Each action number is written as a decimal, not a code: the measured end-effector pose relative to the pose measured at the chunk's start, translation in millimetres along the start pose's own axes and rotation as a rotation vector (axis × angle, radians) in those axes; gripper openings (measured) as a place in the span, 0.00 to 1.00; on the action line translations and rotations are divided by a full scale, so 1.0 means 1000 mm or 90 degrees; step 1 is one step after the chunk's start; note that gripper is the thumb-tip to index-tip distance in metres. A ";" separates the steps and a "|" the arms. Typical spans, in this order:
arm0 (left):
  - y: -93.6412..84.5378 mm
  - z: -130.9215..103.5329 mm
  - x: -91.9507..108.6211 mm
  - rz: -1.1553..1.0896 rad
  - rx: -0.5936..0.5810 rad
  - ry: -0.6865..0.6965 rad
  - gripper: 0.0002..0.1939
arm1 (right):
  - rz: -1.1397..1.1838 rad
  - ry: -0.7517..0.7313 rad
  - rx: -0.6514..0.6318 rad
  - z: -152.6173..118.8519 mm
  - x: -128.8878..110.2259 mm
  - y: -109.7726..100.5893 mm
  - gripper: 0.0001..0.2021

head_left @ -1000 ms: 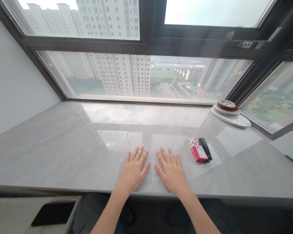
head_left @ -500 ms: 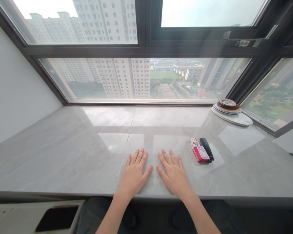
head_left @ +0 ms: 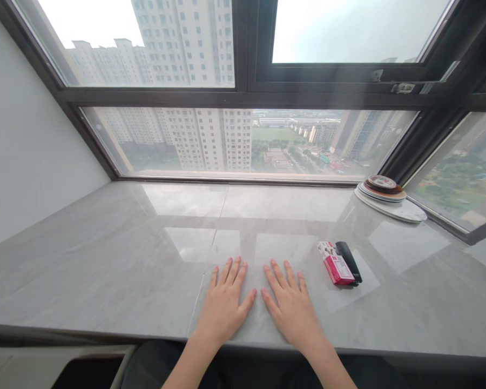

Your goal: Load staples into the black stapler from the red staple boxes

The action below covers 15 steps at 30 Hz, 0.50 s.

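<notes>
Not much change from half a second ago, tbh. The view has tipped a little, so the counter [head_left: 105, 275] and everything on it sits lower in the picture, and less of the pale plastic thing [head_left: 28, 367] shows at bottom left. The hands look to be in the same spot on the counter, and the box hasn't budged relative to them.

The counter is shiny grey with a marbled look, a thin seam running across it and bright window reflections all over. It's tucked under a big window with a dark frame [head_left: 241, 99], with tall buildings [head_left: 198, 140] and some green outside. Plain white wall [head_left: 28, 135] on the left. A stack of round plates [head_left: 383, 195] sits in the far right corner. The pink and white box [head_left: 337, 266] lies on the right side of the counter, with a black item [head_left: 350, 263] right up against it; can't make out what that one is.

As for the grip, both are wide: left hand [head_left: 222, 305] and right hand [head_left: 290, 307] lie palm down, fingers fanned, touching just the counter. The thumbs point at each other with a small gap between. The right one is nearer the box, but well apart from it.
</notes>
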<state>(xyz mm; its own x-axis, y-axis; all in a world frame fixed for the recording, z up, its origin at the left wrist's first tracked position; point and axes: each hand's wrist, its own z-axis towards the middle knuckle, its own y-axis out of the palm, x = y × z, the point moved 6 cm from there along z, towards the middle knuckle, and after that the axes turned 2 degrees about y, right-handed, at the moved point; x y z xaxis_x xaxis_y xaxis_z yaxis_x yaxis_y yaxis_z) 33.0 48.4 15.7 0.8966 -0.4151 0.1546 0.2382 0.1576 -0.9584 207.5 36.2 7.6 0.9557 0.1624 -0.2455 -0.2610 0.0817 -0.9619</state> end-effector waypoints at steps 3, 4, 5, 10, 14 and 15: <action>0.000 0.000 0.001 0.003 0.001 -0.003 0.34 | -0.001 -0.001 0.001 0.000 0.000 0.002 0.31; -0.001 0.000 0.001 0.004 0.000 -0.003 0.34 | -0.001 -0.001 0.003 0.000 -0.001 0.002 0.31; -0.001 0.000 0.001 0.005 -0.002 -0.004 0.34 | -0.001 -0.002 0.005 0.000 -0.001 0.002 0.31; 0.000 0.000 0.004 0.012 -0.004 -0.008 0.35 | -0.008 -0.006 0.018 -0.001 -0.003 0.000 0.31; 0.001 0.000 0.005 0.012 0.007 -0.010 0.36 | -0.016 -0.002 0.018 -0.001 -0.005 -0.001 0.31; 0.002 0.001 0.006 0.013 0.009 -0.010 0.37 | -0.018 0.001 0.017 -0.001 -0.005 -0.001 0.31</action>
<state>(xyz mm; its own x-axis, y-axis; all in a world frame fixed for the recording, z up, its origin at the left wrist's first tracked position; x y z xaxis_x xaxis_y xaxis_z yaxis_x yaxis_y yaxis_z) 38.8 46.8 15.3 0.9072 -0.3970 0.1396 0.2255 0.1786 -0.9577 202.9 33.8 9.4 0.9628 0.1586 -0.2189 -0.2378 0.1121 -0.9648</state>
